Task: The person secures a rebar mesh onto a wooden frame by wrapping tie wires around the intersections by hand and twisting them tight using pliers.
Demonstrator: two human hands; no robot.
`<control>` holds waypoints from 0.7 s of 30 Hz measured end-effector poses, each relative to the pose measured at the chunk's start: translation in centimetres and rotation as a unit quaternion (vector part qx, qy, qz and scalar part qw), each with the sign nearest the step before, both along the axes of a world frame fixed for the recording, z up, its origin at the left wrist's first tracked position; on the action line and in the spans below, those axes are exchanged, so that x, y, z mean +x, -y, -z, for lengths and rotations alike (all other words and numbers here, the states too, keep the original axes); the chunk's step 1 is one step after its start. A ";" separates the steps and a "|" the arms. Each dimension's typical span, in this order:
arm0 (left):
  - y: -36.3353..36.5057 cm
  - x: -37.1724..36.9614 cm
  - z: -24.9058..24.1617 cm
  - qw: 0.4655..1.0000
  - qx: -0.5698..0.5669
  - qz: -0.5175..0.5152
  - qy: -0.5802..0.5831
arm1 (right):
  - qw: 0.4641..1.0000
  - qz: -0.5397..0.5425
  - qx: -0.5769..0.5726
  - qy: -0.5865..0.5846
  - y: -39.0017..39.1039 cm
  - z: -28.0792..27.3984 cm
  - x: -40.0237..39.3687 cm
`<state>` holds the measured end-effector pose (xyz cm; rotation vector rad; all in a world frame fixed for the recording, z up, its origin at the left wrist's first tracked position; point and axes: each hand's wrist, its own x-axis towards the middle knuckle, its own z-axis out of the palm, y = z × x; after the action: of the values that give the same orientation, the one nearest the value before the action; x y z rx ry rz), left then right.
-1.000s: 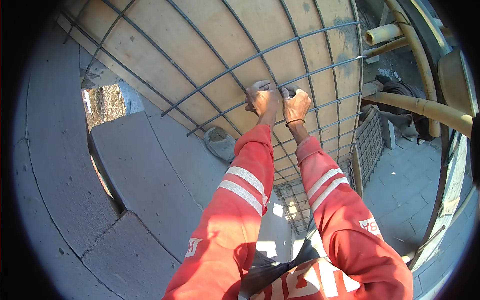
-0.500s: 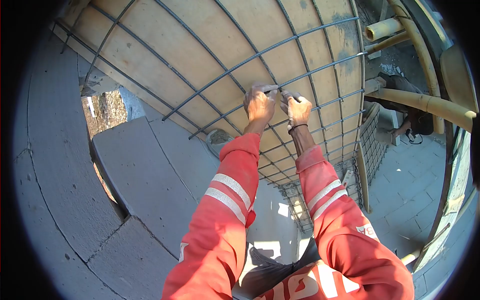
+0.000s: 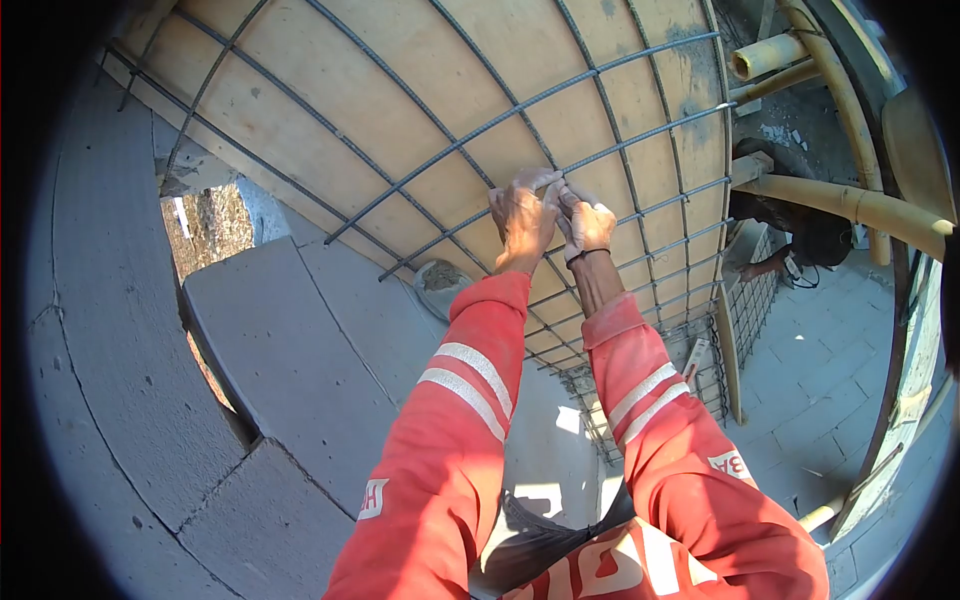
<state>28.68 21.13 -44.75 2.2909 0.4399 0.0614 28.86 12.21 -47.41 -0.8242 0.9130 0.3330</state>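
Note:
A grid of steel rebar (image 3: 400, 187) lies over a plywood board (image 3: 530, 45). At one crossing near the grid's middle, my left hand (image 3: 525, 215) is closed, its thumb and fingers pinched at the bars. Close against it is my right hand (image 3: 587, 220), also closed, with the fingertips meeting those of the left. Whatever sits between the fingers is too small and covered to make out. Both hands look dusty, and the crossing itself is partly hidden behind them.
Pale block masonry (image 3: 280, 310) with a gap (image 3: 220, 225) runs along the left. A round container (image 3: 437, 285) sits beside the board's lower edge. Bamboo poles (image 3: 850, 203) cross at right. Below them, a co-worker's hand (image 3: 765, 265) is near another mesh panel (image 3: 752, 295).
My right hand has shifted slightly left and down, closing up against my left hand. My left hand has turned a little at the same crossing. The co-worker's arm has moved left.

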 end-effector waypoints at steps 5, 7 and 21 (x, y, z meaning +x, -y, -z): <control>-1.2 -1.5 0.1 0.990 0.067 0.117 0.036 | 0.995 -0.046 -0.074 0.042 0.2 0.4 0.2; -1.2 -1.9 0.2 0.985 0.092 0.138 0.035 | 0.992 -0.073 -0.097 0.041 0.6 0.2 0.3; -0.6 -1.5 0.5 0.985 0.100 0.111 0.087 | 0.968 -0.220 -0.106 0.059 3.6 0.7 2.2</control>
<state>27.14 21.73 -45.24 2.4909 0.0901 0.2018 31.07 8.58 -48.12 -1.2342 0.6545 0.5713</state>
